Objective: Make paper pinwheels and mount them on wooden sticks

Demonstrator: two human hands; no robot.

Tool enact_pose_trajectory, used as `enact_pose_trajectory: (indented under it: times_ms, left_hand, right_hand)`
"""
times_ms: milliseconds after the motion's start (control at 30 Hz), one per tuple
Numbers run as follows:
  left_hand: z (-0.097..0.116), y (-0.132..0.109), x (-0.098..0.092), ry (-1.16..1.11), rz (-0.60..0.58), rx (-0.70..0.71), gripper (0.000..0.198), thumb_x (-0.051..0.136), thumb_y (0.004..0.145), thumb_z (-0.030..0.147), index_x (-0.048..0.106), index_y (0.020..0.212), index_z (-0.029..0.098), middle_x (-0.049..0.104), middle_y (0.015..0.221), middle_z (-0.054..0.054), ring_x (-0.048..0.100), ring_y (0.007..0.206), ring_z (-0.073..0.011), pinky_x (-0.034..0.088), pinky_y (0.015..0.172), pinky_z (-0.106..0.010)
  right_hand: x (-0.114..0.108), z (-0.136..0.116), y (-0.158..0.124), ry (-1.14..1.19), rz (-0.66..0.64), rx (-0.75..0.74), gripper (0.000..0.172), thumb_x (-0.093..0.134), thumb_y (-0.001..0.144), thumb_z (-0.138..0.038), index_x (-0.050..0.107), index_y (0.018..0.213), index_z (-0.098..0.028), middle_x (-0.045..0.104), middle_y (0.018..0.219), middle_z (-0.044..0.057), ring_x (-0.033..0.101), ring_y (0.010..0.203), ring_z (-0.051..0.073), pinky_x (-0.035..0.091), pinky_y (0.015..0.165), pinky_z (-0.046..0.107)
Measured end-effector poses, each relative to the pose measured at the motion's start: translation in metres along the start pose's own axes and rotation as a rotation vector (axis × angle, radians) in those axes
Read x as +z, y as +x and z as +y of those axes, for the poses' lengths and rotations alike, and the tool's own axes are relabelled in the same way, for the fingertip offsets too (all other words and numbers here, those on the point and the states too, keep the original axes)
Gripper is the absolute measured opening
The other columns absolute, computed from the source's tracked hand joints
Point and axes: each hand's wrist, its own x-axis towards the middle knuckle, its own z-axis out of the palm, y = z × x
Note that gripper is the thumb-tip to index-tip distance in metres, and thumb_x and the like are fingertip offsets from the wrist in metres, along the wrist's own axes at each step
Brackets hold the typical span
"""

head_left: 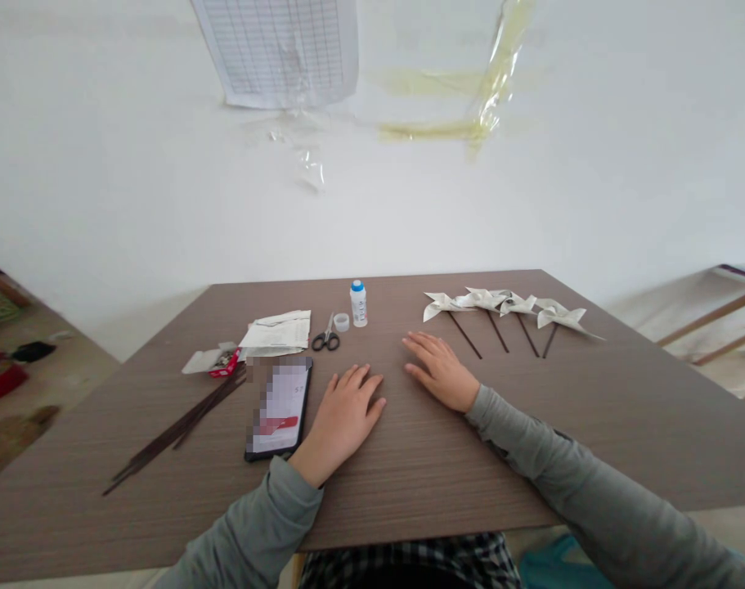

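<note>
Palm down on the table, my left hand [346, 415] lies with its fingers a little apart and holds nothing. A phone [281, 409] with a lit screen is just left of it. My right hand [441, 372] also rests flat, fingers spread, with nothing in it. Beyond my hands stand a white glue bottle [359, 306] with a blue cap and a small clear round cup [341, 322]. Black-handled scissors [326, 339] lie beside the cup. To the right, several paper pinwheels [512, 304] on thin brown sticks lie in a row.
At the left are a stack of folded paper [279, 332], a small red box [225, 361] with its contents showing, and a bundle of thin dark sticks [176, 433]. The white wall [372, 221] rises behind the table [531, 458]. A wooden frame [715, 319] stands past the right edge.
</note>
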Motion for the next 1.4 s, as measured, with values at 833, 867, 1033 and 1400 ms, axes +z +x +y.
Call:
enact_pose_trajectory:
  times_ms: [833, 867, 1033, 1400]
  left_hand:
    - [-0.019, -0.005, -0.005, -0.021, 0.063, 0.066, 0.044, 0.07, 0.111, 0.032, 0.08, 0.153, 0.024, 0.074, 0.168, -0.018, 0.067, 0.16, -0.0394, 0.052, 0.137, -0.063]
    - [-0.022, -0.006, -0.009, -0.026, 0.076, 0.068, 0.043, 0.07, 0.111, 0.033, 0.081, 0.152, 0.024, 0.075, 0.166, -0.018, 0.068, 0.158, -0.0389, 0.053, 0.136, -0.061]
    - [-0.049, -0.016, -0.029, -0.041, 0.128, 0.016, 0.04, 0.064, 0.112, 0.036, 0.086, 0.144, 0.024, 0.08, 0.16, -0.014, 0.075, 0.149, -0.0343, 0.055, 0.134, -0.052]
    - [-0.142, 0.019, -0.091, 0.272, 0.138, -0.226, 0.05, 0.048, 0.112, 0.026, 0.086, 0.142, 0.016, 0.081, 0.157, -0.018, 0.076, 0.145, -0.0409, 0.054, 0.128, -0.053]
  right_hand:
    - [-0.005, -0.02, -0.002, -0.023, -0.242, -0.029, 0.062, 0.057, 0.121, -0.051, 0.057, 0.18, -0.032, 0.045, 0.192, 0.013, 0.041, 0.179, 0.039, 0.034, 0.144, 0.073]
    - [-0.005, -0.02, -0.002, -0.021, -0.241, -0.029, 0.062, 0.057, 0.121, -0.051, 0.057, 0.18, -0.032, 0.045, 0.192, 0.013, 0.041, 0.179, 0.039, 0.034, 0.144, 0.073]
    - [-0.007, -0.019, -0.003, -0.023, -0.239, -0.03, 0.061, 0.057, 0.121, -0.053, 0.058, 0.179, -0.034, 0.047, 0.191, 0.012, 0.042, 0.178, 0.039, 0.034, 0.144, 0.073]
    - [-0.011, -0.015, -0.002, -0.013, -0.254, -0.026, 0.062, 0.057, 0.122, -0.053, 0.057, 0.18, -0.031, 0.046, 0.191, 0.013, 0.041, 0.179, 0.039, 0.033, 0.144, 0.073]
